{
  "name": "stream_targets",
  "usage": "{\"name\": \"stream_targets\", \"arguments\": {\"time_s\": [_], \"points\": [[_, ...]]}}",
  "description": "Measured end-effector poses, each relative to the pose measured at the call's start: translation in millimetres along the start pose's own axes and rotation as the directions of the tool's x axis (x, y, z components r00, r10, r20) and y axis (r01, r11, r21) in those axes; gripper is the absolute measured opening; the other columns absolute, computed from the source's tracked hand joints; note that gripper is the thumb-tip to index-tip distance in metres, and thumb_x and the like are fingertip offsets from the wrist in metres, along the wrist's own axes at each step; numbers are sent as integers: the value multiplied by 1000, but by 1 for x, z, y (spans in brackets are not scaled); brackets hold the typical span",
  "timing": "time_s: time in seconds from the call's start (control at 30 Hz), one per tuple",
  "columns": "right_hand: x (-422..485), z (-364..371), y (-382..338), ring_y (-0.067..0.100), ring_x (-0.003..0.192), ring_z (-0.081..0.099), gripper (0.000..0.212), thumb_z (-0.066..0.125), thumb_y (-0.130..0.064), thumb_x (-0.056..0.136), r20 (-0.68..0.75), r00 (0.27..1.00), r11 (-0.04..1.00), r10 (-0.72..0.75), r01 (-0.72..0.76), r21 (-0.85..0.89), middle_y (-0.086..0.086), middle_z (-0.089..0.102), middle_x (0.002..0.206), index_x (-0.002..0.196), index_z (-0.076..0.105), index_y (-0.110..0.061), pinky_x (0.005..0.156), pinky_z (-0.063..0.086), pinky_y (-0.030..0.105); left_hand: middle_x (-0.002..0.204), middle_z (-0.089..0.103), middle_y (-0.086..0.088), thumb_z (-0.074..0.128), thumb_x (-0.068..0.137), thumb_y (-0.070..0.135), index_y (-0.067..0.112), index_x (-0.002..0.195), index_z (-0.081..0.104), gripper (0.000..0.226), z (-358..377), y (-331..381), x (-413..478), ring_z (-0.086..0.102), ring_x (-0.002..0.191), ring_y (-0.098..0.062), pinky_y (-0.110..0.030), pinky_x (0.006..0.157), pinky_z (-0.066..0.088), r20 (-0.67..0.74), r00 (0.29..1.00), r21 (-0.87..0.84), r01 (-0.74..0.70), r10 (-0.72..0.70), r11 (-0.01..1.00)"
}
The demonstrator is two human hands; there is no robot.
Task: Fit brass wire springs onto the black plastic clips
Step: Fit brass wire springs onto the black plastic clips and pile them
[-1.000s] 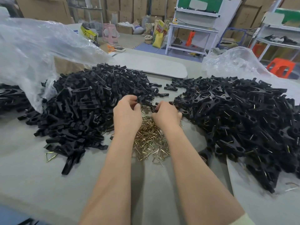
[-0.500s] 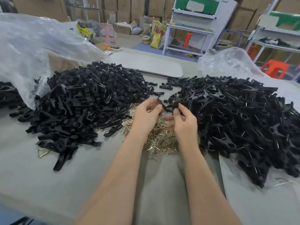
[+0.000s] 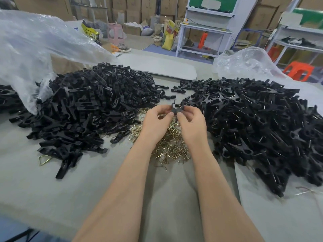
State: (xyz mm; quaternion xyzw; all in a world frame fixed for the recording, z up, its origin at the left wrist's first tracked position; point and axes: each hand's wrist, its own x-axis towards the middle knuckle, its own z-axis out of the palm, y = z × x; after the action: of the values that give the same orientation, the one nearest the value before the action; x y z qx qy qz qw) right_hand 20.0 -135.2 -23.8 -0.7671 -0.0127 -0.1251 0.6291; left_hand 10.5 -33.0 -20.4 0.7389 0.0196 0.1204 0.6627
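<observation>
Stacked cardboard boxes (image 3: 134, 7), white shelving unit (image 3: 208, 30), orange stool (image 3: 298, 70), pink stool (image 3: 115, 34)

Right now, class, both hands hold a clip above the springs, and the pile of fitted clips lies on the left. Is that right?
No: the head view shows the fitted pile on the right. The left hand and right hand do hold a clip above the springs.

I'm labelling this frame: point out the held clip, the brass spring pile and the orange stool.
held clip (image 3: 176, 109): head view, its exposed middle.
brass spring pile (image 3: 172, 147): head view, middle of the heap.
orange stool (image 3: 299, 67): head view, its seat.
</observation>
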Motion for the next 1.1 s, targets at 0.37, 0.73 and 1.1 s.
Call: {"name": "stream_targets", "arguments": {"time_s": [0.37, 0.73, 1.1], "points": [[0, -3, -3, 16, 110, 60, 28, 51, -8, 95, 8, 1000, 997, -27, 28, -74, 7, 67, 116, 120, 64, -5, 101, 45, 34, 90, 65, 4, 60, 91, 11, 28, 95, 63, 17, 0, -4, 1, 60, 88, -15, -39, 93, 50, 3, 1000, 9, 4, -4, 1000], [-1, -3, -4, 15, 111, 59, 29, 50, -10, 95, -25, 998, 989, -54, 50, -138, 6, 67, 117, 120, 64, -6, 101, 44, 31, 89, 66, 1, 62, 89, 11, 23, 94, 63, 13, 1, -4, 1, 62, 89, -16, -43, 92, 51, -2, 1000, -19, 20, -20, 1000], [0, -4, -4, 13, 104, 61, 27, 52, -9, 94, -50, 998, 994, -32, 26, -103, 5, 68, 112, 117, 66, -6, 97, 46, 28, 86, 64, 4, 63, 88, 12, 26, 91, 62, 14, 2, -5, 1, 60, 84, -13, -42, 92, 51, -6, 1000, -16, -7, 7, 1000]]}}
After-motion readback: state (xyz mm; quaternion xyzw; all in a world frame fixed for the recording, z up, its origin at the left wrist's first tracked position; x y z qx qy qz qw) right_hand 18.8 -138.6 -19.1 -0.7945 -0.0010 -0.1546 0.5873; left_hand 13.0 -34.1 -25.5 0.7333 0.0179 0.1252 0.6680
